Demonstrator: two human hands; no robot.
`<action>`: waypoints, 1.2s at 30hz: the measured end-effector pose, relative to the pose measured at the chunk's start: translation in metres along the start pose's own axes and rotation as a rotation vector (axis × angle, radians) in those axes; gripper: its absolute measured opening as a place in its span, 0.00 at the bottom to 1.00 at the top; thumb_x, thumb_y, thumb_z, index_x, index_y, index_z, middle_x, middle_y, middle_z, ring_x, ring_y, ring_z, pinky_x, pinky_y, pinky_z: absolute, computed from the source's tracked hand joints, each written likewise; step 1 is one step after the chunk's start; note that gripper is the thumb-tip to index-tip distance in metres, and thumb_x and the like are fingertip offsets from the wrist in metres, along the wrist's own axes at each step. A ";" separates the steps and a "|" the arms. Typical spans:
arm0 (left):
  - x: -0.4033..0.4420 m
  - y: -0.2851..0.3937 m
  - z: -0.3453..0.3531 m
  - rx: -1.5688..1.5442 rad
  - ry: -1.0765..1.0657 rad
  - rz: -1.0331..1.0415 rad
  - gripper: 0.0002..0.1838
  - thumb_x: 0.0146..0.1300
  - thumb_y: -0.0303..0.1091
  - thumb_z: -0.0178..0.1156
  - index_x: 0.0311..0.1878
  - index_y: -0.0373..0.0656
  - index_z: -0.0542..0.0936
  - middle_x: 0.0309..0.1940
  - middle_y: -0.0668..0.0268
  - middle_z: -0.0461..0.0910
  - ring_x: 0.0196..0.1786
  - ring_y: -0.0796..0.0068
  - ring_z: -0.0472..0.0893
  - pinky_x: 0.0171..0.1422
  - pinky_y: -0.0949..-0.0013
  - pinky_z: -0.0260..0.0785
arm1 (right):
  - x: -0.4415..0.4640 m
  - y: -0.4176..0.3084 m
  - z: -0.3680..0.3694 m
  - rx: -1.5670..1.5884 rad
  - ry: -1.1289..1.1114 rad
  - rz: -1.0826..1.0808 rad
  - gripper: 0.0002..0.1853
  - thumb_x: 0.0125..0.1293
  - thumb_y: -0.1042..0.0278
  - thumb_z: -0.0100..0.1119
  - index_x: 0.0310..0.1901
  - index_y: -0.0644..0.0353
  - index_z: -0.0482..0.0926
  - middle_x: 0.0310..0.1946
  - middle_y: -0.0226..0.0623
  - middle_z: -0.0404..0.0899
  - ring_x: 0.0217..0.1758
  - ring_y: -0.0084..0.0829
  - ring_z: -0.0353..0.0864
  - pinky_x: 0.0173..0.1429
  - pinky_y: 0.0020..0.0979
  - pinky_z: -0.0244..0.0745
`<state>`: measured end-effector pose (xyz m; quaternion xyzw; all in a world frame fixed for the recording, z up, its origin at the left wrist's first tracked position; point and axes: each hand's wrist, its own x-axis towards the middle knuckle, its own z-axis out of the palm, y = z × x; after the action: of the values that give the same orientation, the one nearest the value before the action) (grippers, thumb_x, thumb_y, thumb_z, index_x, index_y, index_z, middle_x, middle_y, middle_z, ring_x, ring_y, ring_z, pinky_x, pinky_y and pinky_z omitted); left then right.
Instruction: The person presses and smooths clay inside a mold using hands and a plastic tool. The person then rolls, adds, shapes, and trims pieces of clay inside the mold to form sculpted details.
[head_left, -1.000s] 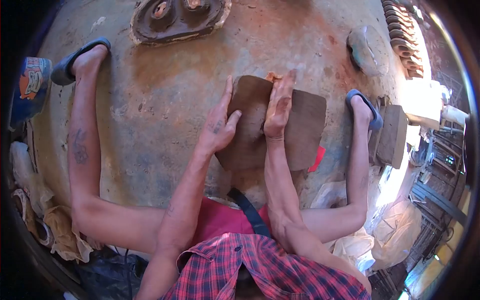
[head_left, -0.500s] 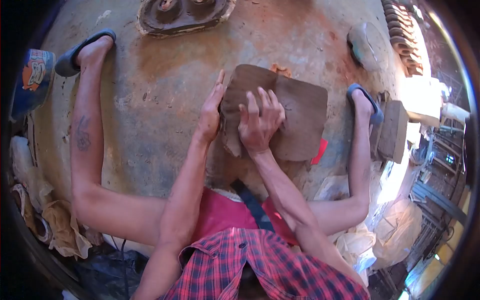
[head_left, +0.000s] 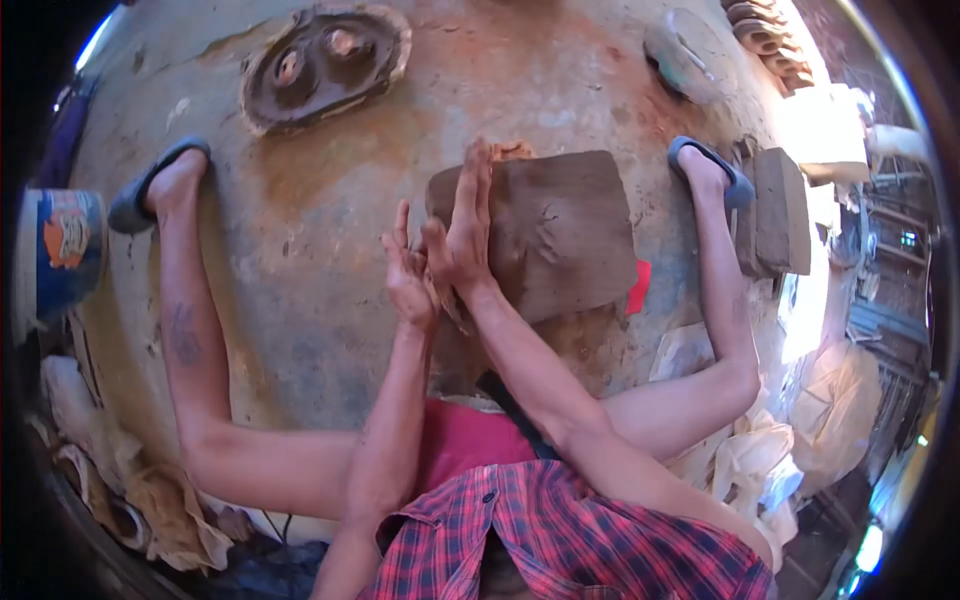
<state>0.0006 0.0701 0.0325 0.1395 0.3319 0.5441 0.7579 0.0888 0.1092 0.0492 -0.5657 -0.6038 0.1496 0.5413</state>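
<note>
A thick brown slab of clay (head_left: 570, 235) lies on the floor between the legs, with a shallow handprint-like mark on its top. My right hand (head_left: 466, 240) is open, fingers stretched forward and held together, edge-on over the slab's left part. Just left of the slab, my left hand (head_left: 412, 280) is open with fingers partly bent, close against the right hand's thumb side. Neither hand grips anything I can see. The slab's left edge is partly hidden by the hands. A red flat piece (head_left: 638, 287) sticks out at its right side, and an orange-brown scrap (head_left: 512, 150) lies behind it.
An oval tray (head_left: 262, 110) with dark wet contents and two lumps stands ahead on the left. A blue bucket (head_left: 68, 245) is at far left. Clay blocks (head_left: 782, 210), a grey rounded object (head_left: 690, 58) and stacked curved pieces (head_left: 760, 35) are on the right. Plastic sheets lie at both sides.
My right hand has moved left from the slab's middle to its left part, exposing the mark. My left hand has dropped back slightly, its fingers now more bent. The view has shifted.
</note>
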 end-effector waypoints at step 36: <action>0.011 0.005 0.010 -0.028 0.105 0.085 0.42 0.83 0.70 0.34 0.87 0.51 0.55 0.77 0.40 0.67 0.77 0.48 0.73 0.82 0.47 0.65 | -0.018 -0.003 -0.021 0.276 -0.200 0.035 0.54 0.75 0.24 0.44 0.88 0.55 0.44 0.89 0.56 0.30 0.92 0.57 0.24 0.85 0.67 0.12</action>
<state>0.0056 0.0839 0.0392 0.1143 0.3572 0.5870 0.7175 0.1001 0.0844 0.0510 -0.4787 -0.6184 0.2960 0.5485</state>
